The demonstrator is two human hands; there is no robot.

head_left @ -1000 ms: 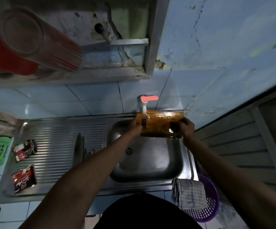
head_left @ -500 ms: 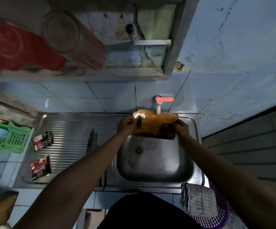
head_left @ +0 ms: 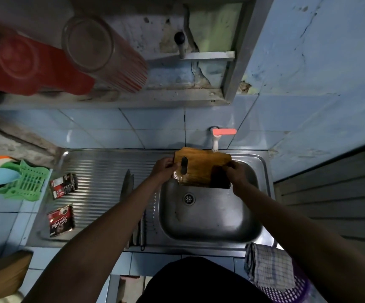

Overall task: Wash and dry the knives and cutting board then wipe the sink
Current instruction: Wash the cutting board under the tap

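Note:
A wet wooden cutting board (head_left: 201, 166) with a slot handle is held tilted over the steel sink basin (head_left: 210, 217), just under the tap (head_left: 216, 138) with a pink lever. My left hand (head_left: 165, 169) grips the board's left end by the slot. My right hand (head_left: 236, 173) grips its right edge, beside a dark patch on the board. Knives (head_left: 129, 182) lie on the ribbed drainboard to the left of the basin, partly hidden by my left forearm.
A checked cloth (head_left: 269, 265) lies on a purple basket (head_left: 290, 291) at the sink's front right. Two dark sachets (head_left: 63, 185) lie on the drainboard (head_left: 98, 171). A green rack (head_left: 26, 182) stands far left. A shelf above holds a red cup (head_left: 30, 68) and a glass (head_left: 102, 53).
The board has tilted and shifted a little left under the tap while both hands keep hold of it. The camera view has swung rightward along the sink.

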